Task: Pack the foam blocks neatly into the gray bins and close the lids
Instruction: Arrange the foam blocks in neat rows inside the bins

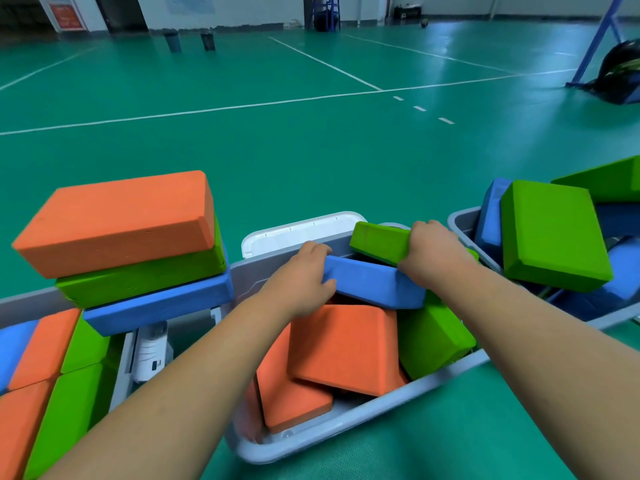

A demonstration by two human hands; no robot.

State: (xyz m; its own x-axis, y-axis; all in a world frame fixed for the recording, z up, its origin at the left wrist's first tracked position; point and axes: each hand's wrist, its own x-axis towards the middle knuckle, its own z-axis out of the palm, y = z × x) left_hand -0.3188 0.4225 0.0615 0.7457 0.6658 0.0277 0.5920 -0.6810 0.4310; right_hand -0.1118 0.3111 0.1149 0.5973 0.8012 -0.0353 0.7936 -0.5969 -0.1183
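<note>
Over the gray bin (pixel 349 422) — left fingers (pixel 318 250) clasping a matte blue foam brick (pixel 374 283), right fingers (pixel 419 231) a green brick (pixel 379 242).

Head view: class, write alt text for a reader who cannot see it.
A person's left hand grips a blue foam block and the right hand a green block, above a gray bin of jumbled orange blocks. A left bin and a right bin, also holding blocks, flank it on the green floor.
</note>
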